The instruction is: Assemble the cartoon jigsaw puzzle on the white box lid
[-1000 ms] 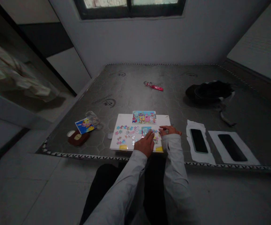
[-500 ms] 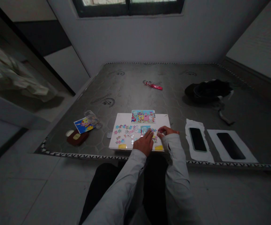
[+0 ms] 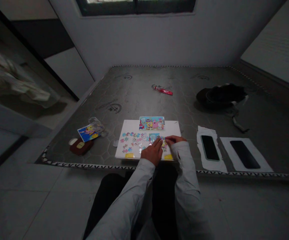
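A white board [image 3: 120, 152] carries several loose jigsaw pieces [image 3: 127, 149] on its left half and a partly joined jigsaw puzzle [image 3: 154, 136] right of its middle. My left hand [image 3: 152, 153] rests over the lower part of the joined section, fingers stretched forward and lying on it. At the section's right edge, my right hand [image 3: 176, 140] pinches what looks like a small jigsaw piece, mostly hidden by the fingertips. Both hands are close together, fingertips nearly meeting. A cartoon picture card [image 3: 151, 123] lies across the board's far edge.
To the left lie a brown case [image 3: 81, 147], a blue-and-yellow card [image 3: 87, 133] and a clear plastic bag [image 3: 97, 126]. Two phones, one green-edged [image 3: 210, 147] and one black [image 3: 245, 154], rest on white sheets at right. Farther back are a red packet [image 3: 163, 90] and a dark cap-like item [image 3: 220, 96].
My right hand has shifted left, bringing its fingertips against the joined section's right edge. My left hand stays on the puzzle. The whole view has shifted slightly.
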The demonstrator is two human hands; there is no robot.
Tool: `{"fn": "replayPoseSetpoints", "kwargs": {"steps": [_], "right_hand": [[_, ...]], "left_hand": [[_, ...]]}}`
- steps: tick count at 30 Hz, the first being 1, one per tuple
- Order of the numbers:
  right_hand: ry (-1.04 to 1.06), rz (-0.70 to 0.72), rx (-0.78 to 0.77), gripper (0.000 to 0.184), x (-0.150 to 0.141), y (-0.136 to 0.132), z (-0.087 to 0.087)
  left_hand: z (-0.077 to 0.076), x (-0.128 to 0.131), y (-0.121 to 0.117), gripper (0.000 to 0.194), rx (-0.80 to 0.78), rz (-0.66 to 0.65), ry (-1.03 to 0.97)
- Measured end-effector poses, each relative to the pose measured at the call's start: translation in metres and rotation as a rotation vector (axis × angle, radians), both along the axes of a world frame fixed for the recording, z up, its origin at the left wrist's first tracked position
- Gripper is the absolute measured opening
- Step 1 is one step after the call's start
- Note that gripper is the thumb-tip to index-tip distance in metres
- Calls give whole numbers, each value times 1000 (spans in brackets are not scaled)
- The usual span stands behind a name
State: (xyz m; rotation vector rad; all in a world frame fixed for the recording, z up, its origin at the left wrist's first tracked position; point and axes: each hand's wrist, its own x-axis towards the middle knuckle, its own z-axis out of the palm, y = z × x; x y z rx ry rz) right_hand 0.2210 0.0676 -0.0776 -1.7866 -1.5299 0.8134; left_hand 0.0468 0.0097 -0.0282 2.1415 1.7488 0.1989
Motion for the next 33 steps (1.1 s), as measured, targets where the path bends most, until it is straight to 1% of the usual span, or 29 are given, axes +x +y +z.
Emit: {"fn": "replayPoseSetpoints", "kwargs": {"steps": [8, 16, 22, 27, 33], "right_hand": [[-68, 8, -22, 21, -9, -4, 7], [-156, -16, -26, 24, -14, -9, 14], [-211, -18, 3, 17, -11, -9, 17], [-215, -18, 26, 17, -11, -11, 17], [-219, -26, 44, 21, -13, -12, 14]], "left_hand": [[-5, 0, 0, 53, 33, 7, -8], [-5, 1, 2, 53, -3, -3, -3], [-4, 2, 0, 51, -8, 14, -7], [-3, 2, 0, 51, 0, 9, 1], [0, 4, 0, 54, 4, 19, 9]]}}
